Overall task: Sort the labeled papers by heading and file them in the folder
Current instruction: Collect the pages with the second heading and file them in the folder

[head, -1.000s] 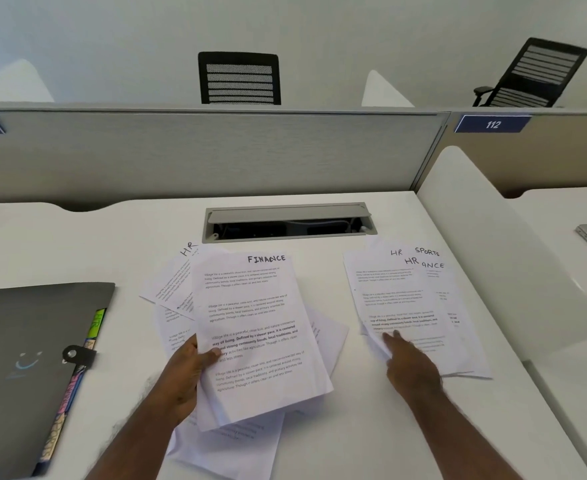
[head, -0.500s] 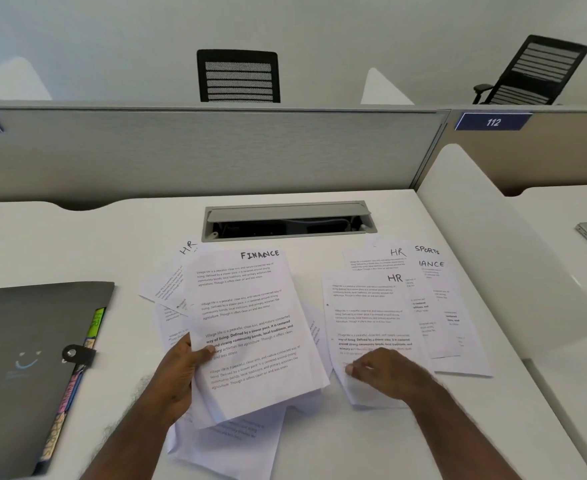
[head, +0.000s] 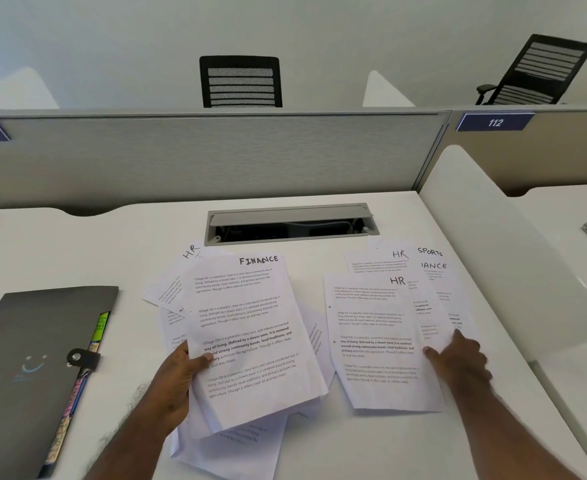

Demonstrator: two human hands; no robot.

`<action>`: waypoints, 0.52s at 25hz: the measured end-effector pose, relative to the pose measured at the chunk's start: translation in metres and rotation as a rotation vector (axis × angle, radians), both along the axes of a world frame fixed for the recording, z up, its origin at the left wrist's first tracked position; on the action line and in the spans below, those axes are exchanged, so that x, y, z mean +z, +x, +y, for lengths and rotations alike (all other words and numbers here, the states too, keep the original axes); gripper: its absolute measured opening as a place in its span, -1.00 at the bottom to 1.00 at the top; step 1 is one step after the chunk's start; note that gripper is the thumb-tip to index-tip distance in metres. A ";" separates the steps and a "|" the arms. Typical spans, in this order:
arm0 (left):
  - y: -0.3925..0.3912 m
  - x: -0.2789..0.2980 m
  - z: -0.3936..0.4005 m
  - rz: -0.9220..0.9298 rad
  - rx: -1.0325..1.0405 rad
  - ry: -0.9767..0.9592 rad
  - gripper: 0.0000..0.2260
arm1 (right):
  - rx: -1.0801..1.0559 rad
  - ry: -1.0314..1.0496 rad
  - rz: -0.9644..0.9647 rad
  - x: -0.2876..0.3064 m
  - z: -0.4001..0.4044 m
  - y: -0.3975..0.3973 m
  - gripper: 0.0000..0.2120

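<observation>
Head view, left hand: the left hand point(head: 177, 379) pinches a stack of sheets, thumb on top of the FINANCE sheet point(head: 250, 337), fingers hidden beneath. It looks like the unsorted supply, held up and tilted so the top heading reads at a glance.

Head view, loose papers: more sheets fan out under that stack, one headed HR point(head: 189, 252) poking out at the far left corner.

Head view, right hand: the right hand point(head: 458, 358) lies palm-down at the right edge of the front HR sheet point(head: 371, 341), thumb on that sheet, the other fingers reaching onto the papers behind; whether they pinch or only press I cannot tell.

Head view, right pile: another HR sheet point(head: 378, 263), a SPORTS sheet point(head: 430, 251) and a partly covered one ending "IANCE" point(head: 435, 266) sit staggered, headings showing, so the groups likely are not yet separated.

Head view, folder: the folder point(head: 35, 358) lies closed on the desk point(head: 77, 244) at the left, strap fastened, coloured tabs along its edge, apart from both hands. Filing has not begun, I'd judge.

Arms: both forearms reach in from below, left angled inward, right angled outward.
</observation>
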State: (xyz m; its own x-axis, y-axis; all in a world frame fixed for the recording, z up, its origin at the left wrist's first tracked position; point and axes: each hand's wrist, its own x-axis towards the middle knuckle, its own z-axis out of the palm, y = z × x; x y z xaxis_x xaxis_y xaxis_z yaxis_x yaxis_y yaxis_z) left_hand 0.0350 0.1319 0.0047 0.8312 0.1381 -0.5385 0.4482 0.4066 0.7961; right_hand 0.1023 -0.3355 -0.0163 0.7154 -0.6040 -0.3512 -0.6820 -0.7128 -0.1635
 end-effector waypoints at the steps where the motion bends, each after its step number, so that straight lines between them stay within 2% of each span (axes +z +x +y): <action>1: 0.000 0.000 -0.001 0.000 0.001 0.001 -0.63 | -0.013 0.002 -0.018 0.000 -0.002 0.002 -0.29; 4: 0.002 0.002 -0.003 -0.003 -0.002 0.011 -0.62 | -0.099 0.109 -0.144 0.003 -0.008 0.008 -0.44; 8: 0.002 0.003 -0.004 0.002 0.000 0.001 -0.62 | -0.113 0.355 -0.318 -0.006 -0.011 0.019 -0.71; 13: 0.002 0.004 -0.005 -0.004 -0.004 0.004 -0.63 | -0.080 0.627 -0.234 -0.032 0.002 0.021 -0.83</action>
